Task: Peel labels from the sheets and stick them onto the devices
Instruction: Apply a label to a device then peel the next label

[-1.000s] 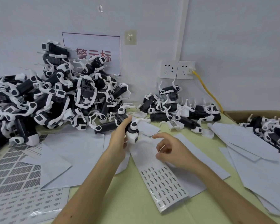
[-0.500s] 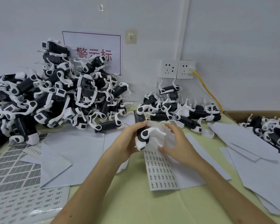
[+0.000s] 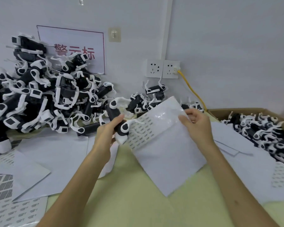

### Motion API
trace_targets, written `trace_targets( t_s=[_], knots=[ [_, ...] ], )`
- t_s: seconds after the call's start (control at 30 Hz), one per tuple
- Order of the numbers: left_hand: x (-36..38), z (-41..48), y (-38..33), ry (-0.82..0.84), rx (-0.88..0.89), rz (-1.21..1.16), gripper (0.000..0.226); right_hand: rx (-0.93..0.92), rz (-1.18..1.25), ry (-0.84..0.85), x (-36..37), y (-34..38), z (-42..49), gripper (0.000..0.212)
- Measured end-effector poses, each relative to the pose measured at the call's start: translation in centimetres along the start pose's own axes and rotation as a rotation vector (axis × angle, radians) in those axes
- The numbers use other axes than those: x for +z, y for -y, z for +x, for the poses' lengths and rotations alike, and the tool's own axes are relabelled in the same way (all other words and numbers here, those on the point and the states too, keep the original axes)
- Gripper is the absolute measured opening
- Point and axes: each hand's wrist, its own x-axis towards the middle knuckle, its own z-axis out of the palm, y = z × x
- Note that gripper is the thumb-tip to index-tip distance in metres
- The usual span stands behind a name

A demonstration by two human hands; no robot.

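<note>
My left hand [image 3: 107, 134] grips a black-and-white device [image 3: 117, 119] and holds it up above the table's middle. My right hand [image 3: 196, 126] pinches the top edge of a label sheet [image 3: 156, 126], lifted and tilted, with rows of small labels on its left part next to the device. A white backing sheet [image 3: 169, 163] hangs with it below. A big heap of the same devices [image 3: 44, 99] fills the back left, and a smaller heap [image 3: 152, 95] lies behind my hands.
A cardboard box [image 3: 236, 112] with more devices stands at the right. Loose white sheets [image 3: 52, 159] cover the green table [image 3: 129, 202]. Other label sheets [image 3: 11, 208] lie at the front left. A yellow cable [image 3: 193, 90] runs down from the wall sockets [image 3: 162, 68].
My left hand picked the device from the heap and brought it to the middle. My right hand took the label sheet and lifted it off the table, tilted beside the device.
</note>
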Motion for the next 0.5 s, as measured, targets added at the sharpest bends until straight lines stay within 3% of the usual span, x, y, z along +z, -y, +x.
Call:
trace_targets(
  t_s=[0.1,0.2,0.27,0.4,0.5],
  knots=[
    [-0.6,0.6,0.1,-0.26,0.088,-0.124,0.037,-0.138,0.069,-0.304,-3.6,1.9,1.5,0.016],
    [-1.0,0.9,0.0,-0.293,0.065,-0.228,0.029,-0.402,0.046,-0.545,-6.5,4.6,2.1,0.023],
    [-0.9,0.9,0.1,-0.281,0.041,-0.271,0.024,-0.602,-0.039,-0.618,-7.7,5.8,1.6,0.025],
    [-0.6,1.0,0.5,-0.252,0.015,-0.29,0.02,-0.836,-0.375,-0.535,-8.2,4.0,-0.8,0.036],
    [-0.3,0.9,0.9,-0.253,0.015,-0.296,0.019,-0.667,-0.634,-0.357,-8.4,-0.2,-2.1,0.035]
  ],
)
